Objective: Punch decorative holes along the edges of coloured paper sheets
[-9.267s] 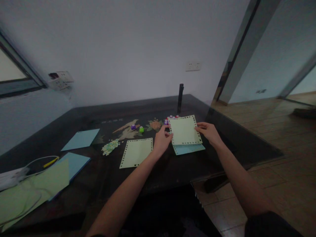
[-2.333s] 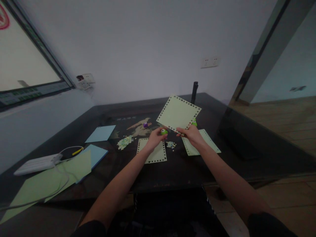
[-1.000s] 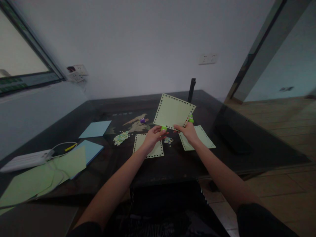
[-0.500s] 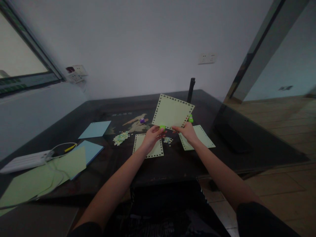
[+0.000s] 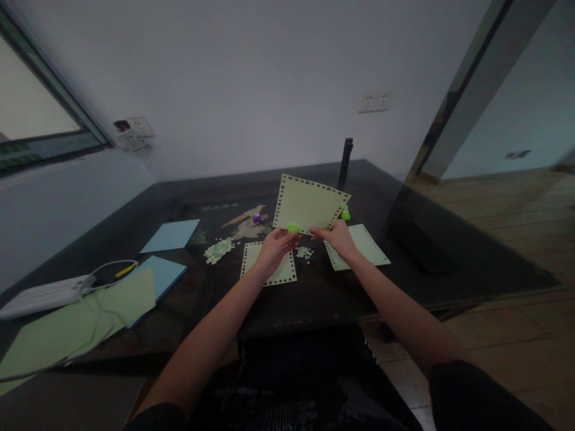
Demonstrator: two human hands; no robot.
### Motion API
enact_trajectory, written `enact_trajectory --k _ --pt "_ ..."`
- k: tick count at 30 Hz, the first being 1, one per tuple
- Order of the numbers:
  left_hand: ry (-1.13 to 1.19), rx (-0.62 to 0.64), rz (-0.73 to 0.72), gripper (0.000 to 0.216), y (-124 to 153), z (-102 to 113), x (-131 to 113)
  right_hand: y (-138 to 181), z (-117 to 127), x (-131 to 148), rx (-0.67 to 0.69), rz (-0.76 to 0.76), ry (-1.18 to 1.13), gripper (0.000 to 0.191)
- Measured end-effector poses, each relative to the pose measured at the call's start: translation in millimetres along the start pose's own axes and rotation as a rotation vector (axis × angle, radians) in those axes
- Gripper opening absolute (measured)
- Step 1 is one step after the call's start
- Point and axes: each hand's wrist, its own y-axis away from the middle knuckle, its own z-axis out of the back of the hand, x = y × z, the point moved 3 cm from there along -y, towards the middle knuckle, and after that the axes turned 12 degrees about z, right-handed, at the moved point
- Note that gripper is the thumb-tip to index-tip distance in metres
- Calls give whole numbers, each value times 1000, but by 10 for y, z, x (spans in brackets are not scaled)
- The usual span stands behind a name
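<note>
A pale green sheet of paper (image 5: 309,206) with small punched holes along its edges is held tilted above the table. My left hand (image 5: 275,248) is closed on a small bright green craft punch (image 5: 293,228) at the sheet's lower edge. My right hand (image 5: 339,239) pinches the lower right corner of the same sheet. Beneath my left hand lies a hole-bordered sheet (image 5: 281,274), and another punched sheet (image 5: 366,248) lies by my right wrist. Between them is a small heap of paper bits (image 5: 304,253). A green punch with eyes (image 5: 345,213) stands behind my right hand.
A larger pile of paper bits (image 5: 218,250) and a purple punch (image 5: 257,218) lie left of centre. Blue sheets (image 5: 171,235), green paper (image 5: 58,323) and a white power strip (image 5: 47,294) with a cable occupy the left. A black upright object (image 5: 345,163) stands at the back.
The held sheet has shifted slightly left, and its right side bends more. The green punch in my left hand looks turned a little. Both hands keep their hold.
</note>
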Motion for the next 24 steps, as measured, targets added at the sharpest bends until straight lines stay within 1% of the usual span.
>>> enact_trajectory --k 3,7,12,17,24 --pt "14 3 3 29 -15 22 8 4 2 11 5 -13 23 24" --pt "4 5 -4 25 -23 29 24 9 -4 5 -3 -12 -20 24" --pt "-5 -9 -43 29 -11 9 20 7 -13 -22 -14 -17 -49 22" --pt "-17 -23 -74 31 -13 0 11 5 -21 -27 -18 -13 -95 29" --pt "-23 -46 -87 32 1 -18 -8 7 -18 -77 -8 1 -64 27"
